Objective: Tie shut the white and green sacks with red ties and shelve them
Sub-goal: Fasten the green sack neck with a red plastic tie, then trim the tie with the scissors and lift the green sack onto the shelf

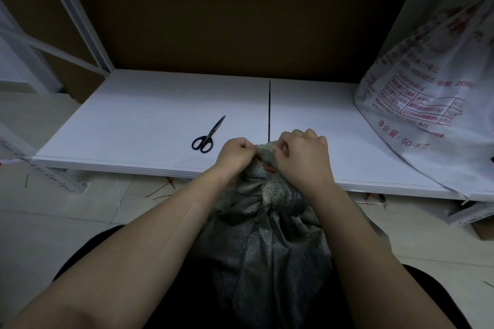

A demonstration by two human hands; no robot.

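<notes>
A grey-green woven sack [270, 243] stands between my knees on the floor, its neck gathered into a bunch at the shelf's front edge. My left hand [236, 153] and my right hand [302, 156] are both closed at that neck, one on each side. A thin red tie [268, 168] shows around the neck between my hands; each fist seems to grip one of its ends. A white sack with red print [427, 104] leans on the right end of the white shelf [149, 125].
Black scissors [207, 136] lie shut on the shelf, just left of my left hand. Cut red tie scraps [163, 187] litter the tiled floor under the shelf edge. White shelf uprights [72, 10] rise at the left; brown board backs the shelf.
</notes>
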